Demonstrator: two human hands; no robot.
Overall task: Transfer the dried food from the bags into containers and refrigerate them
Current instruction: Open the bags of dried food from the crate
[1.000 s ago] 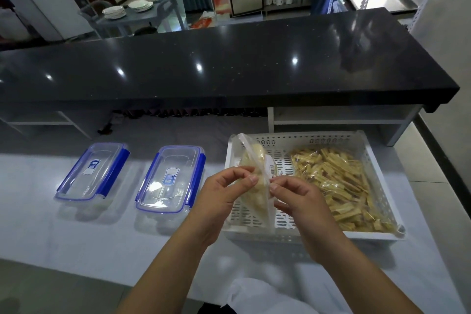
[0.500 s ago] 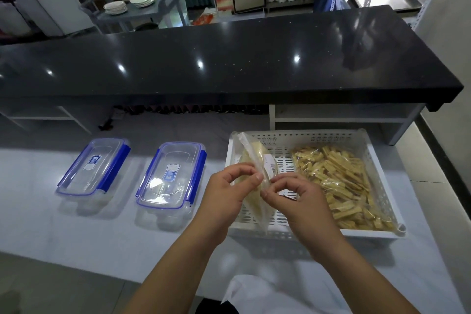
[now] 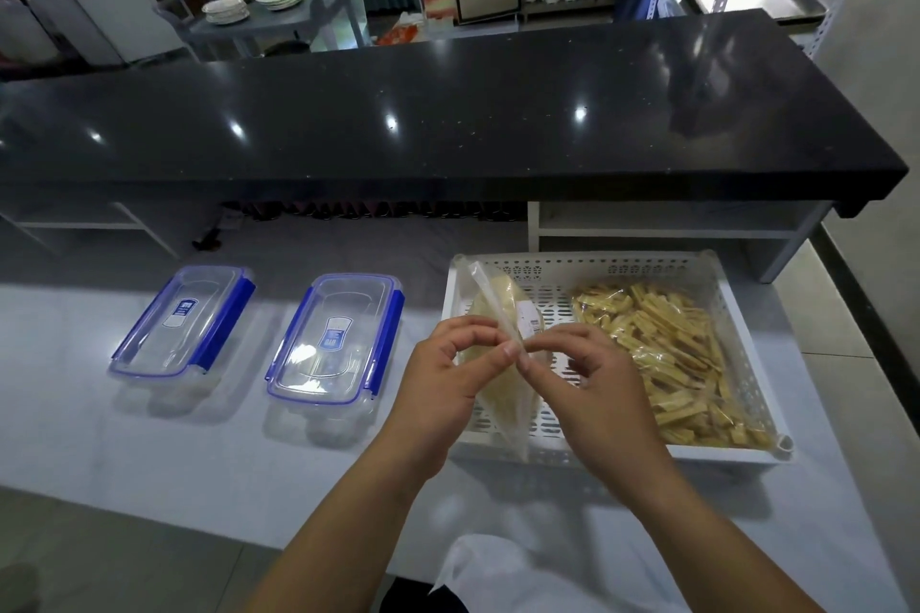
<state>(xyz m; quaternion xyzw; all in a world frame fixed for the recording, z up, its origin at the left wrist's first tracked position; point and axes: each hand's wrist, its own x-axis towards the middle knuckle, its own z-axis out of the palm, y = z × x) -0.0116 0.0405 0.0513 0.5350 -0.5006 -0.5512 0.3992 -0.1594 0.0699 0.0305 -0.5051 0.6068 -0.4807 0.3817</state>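
left hand [image 3: 443,376]: my fingers pinch the top seal of the clear bag [image 3: 498,353].
right hand [image 3: 592,388]: fingers pinch the same seal from the other side.
bag: held upright over the white basket's [image 3: 747,334] left half, pale dried food inside, not yet open as far as i see.
progress: early, i judge; both lidded containers [image 3: 336,339] [image 3: 184,319] sit closed at the tabletop's left, nothing poured.
left to do: open, fill, refrigerate.
second bag [image 3: 672,353]: lies in the basket's right half.
in the way: container lids still on.

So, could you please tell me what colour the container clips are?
Blue clips, clearest in the head view.
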